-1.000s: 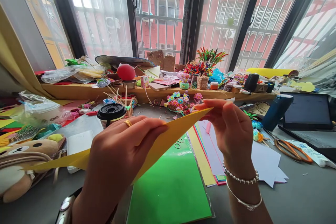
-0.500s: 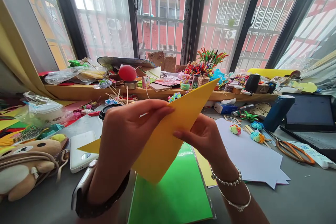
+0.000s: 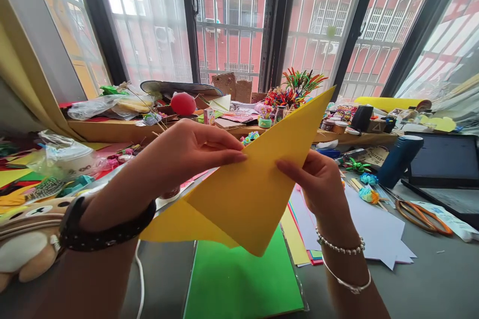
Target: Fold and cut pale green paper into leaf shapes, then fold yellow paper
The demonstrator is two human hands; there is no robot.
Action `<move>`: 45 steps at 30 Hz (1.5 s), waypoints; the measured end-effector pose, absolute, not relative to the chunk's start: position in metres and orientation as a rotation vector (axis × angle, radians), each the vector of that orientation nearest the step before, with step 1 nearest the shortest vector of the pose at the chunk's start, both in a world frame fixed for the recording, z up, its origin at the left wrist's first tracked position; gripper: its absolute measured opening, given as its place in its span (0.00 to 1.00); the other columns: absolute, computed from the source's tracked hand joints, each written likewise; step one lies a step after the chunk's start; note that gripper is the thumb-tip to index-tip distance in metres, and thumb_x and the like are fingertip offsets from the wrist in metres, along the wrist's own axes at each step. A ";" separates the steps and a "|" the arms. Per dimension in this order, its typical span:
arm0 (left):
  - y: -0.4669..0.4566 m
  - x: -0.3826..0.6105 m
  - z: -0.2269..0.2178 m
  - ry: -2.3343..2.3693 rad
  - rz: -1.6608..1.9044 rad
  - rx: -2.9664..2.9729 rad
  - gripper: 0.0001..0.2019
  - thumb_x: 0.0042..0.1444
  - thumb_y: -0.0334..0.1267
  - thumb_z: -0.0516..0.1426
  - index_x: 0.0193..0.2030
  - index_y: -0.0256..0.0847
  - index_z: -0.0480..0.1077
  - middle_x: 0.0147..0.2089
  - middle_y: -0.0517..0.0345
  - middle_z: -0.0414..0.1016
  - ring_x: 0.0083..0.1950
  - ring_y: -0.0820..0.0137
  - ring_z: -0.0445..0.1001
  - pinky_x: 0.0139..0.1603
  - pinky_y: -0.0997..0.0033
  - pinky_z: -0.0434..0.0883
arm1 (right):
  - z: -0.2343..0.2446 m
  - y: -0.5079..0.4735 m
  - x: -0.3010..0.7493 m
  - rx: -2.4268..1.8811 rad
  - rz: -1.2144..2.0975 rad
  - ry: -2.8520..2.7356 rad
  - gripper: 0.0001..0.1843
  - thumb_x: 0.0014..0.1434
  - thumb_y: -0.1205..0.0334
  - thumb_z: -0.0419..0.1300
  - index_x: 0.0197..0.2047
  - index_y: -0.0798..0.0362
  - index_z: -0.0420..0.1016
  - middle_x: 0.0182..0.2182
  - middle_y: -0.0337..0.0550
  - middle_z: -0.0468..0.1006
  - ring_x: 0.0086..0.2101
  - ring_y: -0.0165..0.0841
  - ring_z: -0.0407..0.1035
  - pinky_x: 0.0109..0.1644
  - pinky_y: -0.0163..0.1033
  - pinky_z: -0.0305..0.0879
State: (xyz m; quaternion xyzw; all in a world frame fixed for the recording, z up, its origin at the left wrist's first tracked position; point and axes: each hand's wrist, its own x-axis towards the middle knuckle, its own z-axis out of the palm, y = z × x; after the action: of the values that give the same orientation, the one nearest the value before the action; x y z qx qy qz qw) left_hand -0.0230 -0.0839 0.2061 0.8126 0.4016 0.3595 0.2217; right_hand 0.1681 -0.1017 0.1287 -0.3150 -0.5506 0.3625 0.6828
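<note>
Both of my hands hold up a folded sheet of yellow paper [image 3: 254, 187], its long pointed corner rising to the upper right and a loose layer hanging to the lower left. My left hand [image 3: 194, 147] pinches the upper folded edge between thumb and fingertips. On the right side, my right hand [image 3: 320, 182] grips the paper with its thumb in front and its fingers behind, partly hidden. Below the paper lies a pack of green paper [image 3: 243, 279] in a clear sleeve on the grey desk.
White sheets [image 3: 374, 222] lie at the right, near orange-handled scissors [image 3: 422, 217], a dark blue bottle [image 3: 400, 162] and a laptop [image 3: 443, 159]. A plush bear [image 3: 33, 239] and a bagged cup [image 3: 73, 162] stand at the left. Craft items crowd the windowsill [image 3: 108, 132].
The yellow paper has moved right and slightly up, showing more of its hanging layer. My right hand has moved right with it, and my left forearm now lies more level.
</note>
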 end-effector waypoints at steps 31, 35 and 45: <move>-0.086 -0.015 0.197 0.980 0.981 2.199 0.06 0.41 0.44 0.59 0.24 0.47 0.75 0.15 0.64 0.68 0.24 0.71 0.72 0.22 0.79 0.69 | 0.130 -0.117 0.173 -0.835 0.731 -1.343 0.09 0.43 0.60 0.64 0.32 0.48 0.75 0.30 0.38 0.78 0.30 0.37 0.72 0.31 0.40 0.72; -0.087 -0.014 0.196 1.044 1.033 2.174 0.05 0.37 0.43 0.61 0.22 0.46 0.75 0.14 0.64 0.67 0.24 0.71 0.72 0.21 0.79 0.68 | 0.130 -0.116 0.172 -0.837 0.750 -1.338 0.10 0.43 0.60 0.64 0.32 0.49 0.75 0.31 0.40 0.78 0.30 0.37 0.72 0.32 0.41 0.72; -0.085 -0.011 0.196 1.061 1.275 2.036 0.05 0.41 0.40 0.60 0.24 0.43 0.75 0.20 0.60 0.73 0.26 0.71 0.73 0.24 0.77 0.70 | 0.132 -0.105 0.180 -0.783 1.040 -1.449 0.16 0.41 0.61 0.65 0.37 0.51 0.74 0.35 0.42 0.78 0.34 0.35 0.72 0.36 0.40 0.73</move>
State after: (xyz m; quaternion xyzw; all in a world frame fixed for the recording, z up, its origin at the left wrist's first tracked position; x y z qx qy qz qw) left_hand -0.0110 -0.0846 0.1955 0.7497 0.3907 0.4694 0.2549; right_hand 0.1804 -0.1053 0.1319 -0.3325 -0.6151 0.4415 0.5623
